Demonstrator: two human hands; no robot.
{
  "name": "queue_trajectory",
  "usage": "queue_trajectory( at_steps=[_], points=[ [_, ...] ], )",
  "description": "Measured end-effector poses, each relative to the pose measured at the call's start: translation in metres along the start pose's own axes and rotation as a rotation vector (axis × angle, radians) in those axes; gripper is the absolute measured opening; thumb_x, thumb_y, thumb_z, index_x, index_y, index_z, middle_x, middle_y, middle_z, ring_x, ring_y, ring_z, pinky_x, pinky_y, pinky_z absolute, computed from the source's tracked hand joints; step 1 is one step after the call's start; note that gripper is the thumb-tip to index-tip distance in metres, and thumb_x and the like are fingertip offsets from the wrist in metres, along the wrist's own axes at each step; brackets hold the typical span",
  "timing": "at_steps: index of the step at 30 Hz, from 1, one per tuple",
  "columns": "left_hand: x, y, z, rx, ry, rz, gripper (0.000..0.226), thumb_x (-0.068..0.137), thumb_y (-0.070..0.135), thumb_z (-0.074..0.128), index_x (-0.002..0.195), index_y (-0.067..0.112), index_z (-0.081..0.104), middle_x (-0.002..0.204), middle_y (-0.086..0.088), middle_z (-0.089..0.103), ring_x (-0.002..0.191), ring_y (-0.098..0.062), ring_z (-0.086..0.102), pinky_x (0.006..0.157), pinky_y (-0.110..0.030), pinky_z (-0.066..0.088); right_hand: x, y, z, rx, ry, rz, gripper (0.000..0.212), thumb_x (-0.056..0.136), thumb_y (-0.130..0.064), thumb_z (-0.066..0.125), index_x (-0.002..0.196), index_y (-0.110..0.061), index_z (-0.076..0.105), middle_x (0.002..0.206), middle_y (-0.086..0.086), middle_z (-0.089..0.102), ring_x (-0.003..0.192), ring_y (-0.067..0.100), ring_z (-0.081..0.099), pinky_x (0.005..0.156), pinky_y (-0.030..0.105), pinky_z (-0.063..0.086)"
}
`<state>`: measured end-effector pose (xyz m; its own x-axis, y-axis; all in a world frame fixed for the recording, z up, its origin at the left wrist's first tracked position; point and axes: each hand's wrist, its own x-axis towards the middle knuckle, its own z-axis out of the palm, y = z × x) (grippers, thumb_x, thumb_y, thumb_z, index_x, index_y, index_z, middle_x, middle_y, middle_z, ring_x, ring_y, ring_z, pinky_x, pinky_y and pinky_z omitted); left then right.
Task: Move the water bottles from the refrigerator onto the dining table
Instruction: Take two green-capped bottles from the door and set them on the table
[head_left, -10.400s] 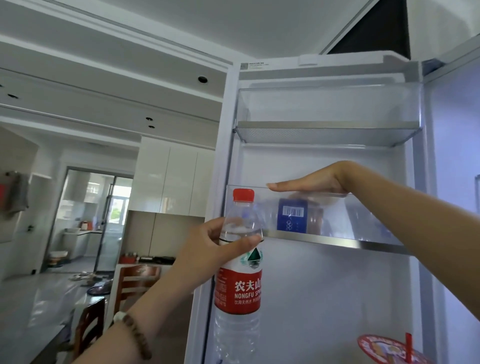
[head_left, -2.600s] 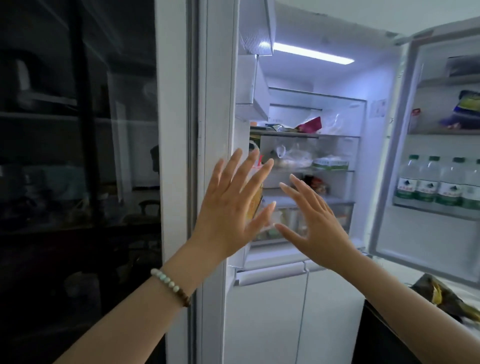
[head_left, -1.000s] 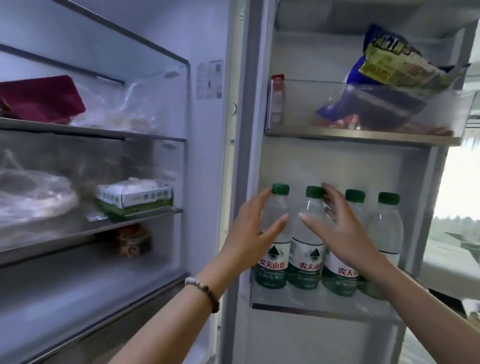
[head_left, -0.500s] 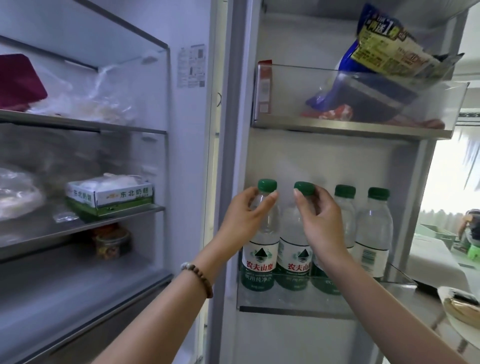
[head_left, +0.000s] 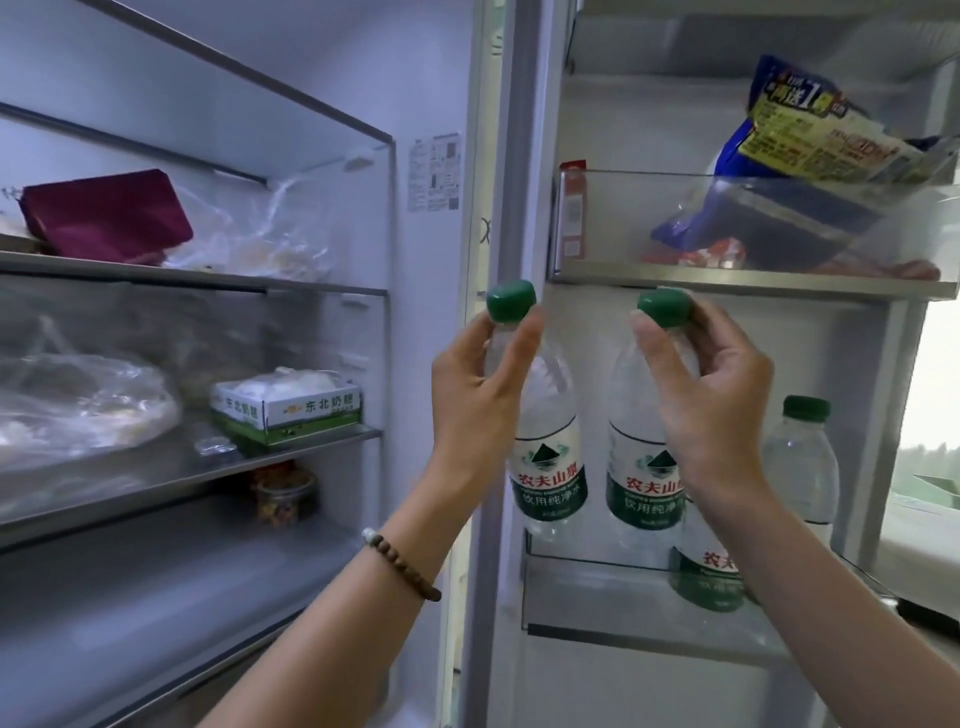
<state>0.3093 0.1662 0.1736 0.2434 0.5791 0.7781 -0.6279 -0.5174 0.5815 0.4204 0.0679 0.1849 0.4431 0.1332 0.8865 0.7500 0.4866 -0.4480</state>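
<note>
I face the open refrigerator door. My left hand (head_left: 480, 400) grips the neck of a clear water bottle (head_left: 550, 467) with a green cap and green label, raised above the door bin (head_left: 597, 597). My right hand (head_left: 711, 400) grips the neck of a second green-capped water bottle (head_left: 641, 483), also lifted to the same height. Two more bottles still stand in the bin: one (head_left: 802, 467) at the right in full view, another (head_left: 709, 577) mostly hidden behind my right wrist.
Just above the lifted caps is the upper door shelf (head_left: 753, 283) holding a blue and yellow bag (head_left: 810, 150). Left, the fridge interior shelves carry a green and white box (head_left: 285, 410), plastic-wrapped food (head_left: 78, 405), a maroon pouch (head_left: 104, 213) and a small jar (head_left: 283, 493).
Both hands have closed on the necks of the two leftmost bottles and lifted them up out of the door bin, spreading them apart; the other two bottles stayed in place.
</note>
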Motion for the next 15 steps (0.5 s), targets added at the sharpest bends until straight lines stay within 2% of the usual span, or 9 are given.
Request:
queue_trajectory(
  at_steps=[2, 4, 7, 9, 11, 13, 15],
  points=[
    [0.004, 0.024, -0.013, 0.009, 0.025, 0.037, 0.021, 0.088, 0.025, 0.061, 0.102, 0.013, 0.069, 0.091, 0.004, 0.072, 0.094, -0.012, 0.066, 0.082, -0.019, 0.051, 0.008, -0.019, 0.006, 0.102, -0.019, -0.020, 0.023, 0.084, -0.022, 0.068, 0.105, -0.015, 0.065, 0.100, -0.006, 0.069, 0.096, 0.004, 0.065, 0.087, 0.018, 0.050],
    [0.003, 0.045, -0.030, 0.038, 0.040, 0.056, 0.026, 0.086, 0.025, 0.062, 0.103, 0.007, 0.069, 0.085, 0.008, 0.072, 0.090, -0.012, 0.067, 0.079, -0.016, 0.050, 0.013, -0.033, 0.013, 0.208, -0.051, -0.003, 0.020, 0.082, -0.025, 0.069, 0.101, -0.021, 0.065, 0.099, -0.007, 0.070, 0.097, 0.005, 0.066, 0.088, 0.019, 0.049],
    [-0.009, 0.074, -0.059, 0.115, 0.114, 0.046, 0.024, 0.083, 0.029, 0.064, 0.095, 0.010, 0.071, 0.083, 0.002, 0.071, 0.089, -0.018, 0.067, 0.080, -0.020, 0.052, 0.011, -0.044, 0.029, 0.402, -0.087, 0.049, 0.026, 0.078, -0.032, 0.071, 0.100, -0.018, 0.068, 0.093, -0.003, 0.071, 0.090, 0.010, 0.066, 0.089, 0.026, 0.051],
    [-0.024, 0.093, -0.077, 0.193, 0.171, 0.038, 0.018, 0.084, 0.029, 0.065, 0.088, 0.012, 0.071, 0.079, -0.002, 0.068, 0.080, -0.018, 0.064, 0.077, -0.026, 0.051, 0.002, -0.051, 0.045, 0.516, -0.140, 0.121, 0.030, 0.074, -0.035, 0.073, 0.098, -0.018, 0.070, 0.087, -0.005, 0.074, 0.085, 0.010, 0.066, 0.089, 0.029, 0.052],
    [-0.042, 0.114, -0.094, 0.292, 0.243, 0.029, 0.019, 0.082, 0.031, 0.066, 0.085, 0.013, 0.071, 0.077, -0.004, 0.067, 0.075, -0.017, 0.063, 0.074, -0.030, 0.050, -0.014, -0.061, 0.063, 0.620, -0.221, 0.190, 0.029, 0.072, -0.034, 0.073, 0.096, -0.019, 0.071, 0.085, -0.008, 0.075, 0.085, 0.009, 0.068, 0.086, 0.026, 0.053],
    [-0.065, 0.138, -0.106, 0.383, 0.308, 0.031, 0.022, 0.081, 0.034, 0.070, 0.081, 0.011, 0.071, 0.077, -0.012, 0.064, 0.074, -0.026, 0.059, 0.074, -0.039, 0.048, -0.032, -0.074, 0.079, 0.720, -0.303, 0.241, 0.027, 0.070, -0.035, 0.073, 0.093, -0.022, 0.071, 0.085, -0.007, 0.075, 0.085, 0.009, 0.068, 0.084, 0.024, 0.053],
    [-0.092, 0.165, -0.115, 0.505, 0.407, 0.043, 0.025, 0.081, 0.036, 0.071, 0.083, 0.011, 0.072, 0.080, -0.017, 0.060, 0.076, -0.028, 0.055, 0.074, -0.043, 0.045, -0.052, -0.093, 0.093, 0.817, -0.387, 0.280, 0.025, 0.071, -0.036, 0.073, 0.093, -0.023, 0.072, 0.086, -0.008, 0.075, 0.084, 0.008, 0.069, 0.081, 0.022, 0.053]
  ],
)
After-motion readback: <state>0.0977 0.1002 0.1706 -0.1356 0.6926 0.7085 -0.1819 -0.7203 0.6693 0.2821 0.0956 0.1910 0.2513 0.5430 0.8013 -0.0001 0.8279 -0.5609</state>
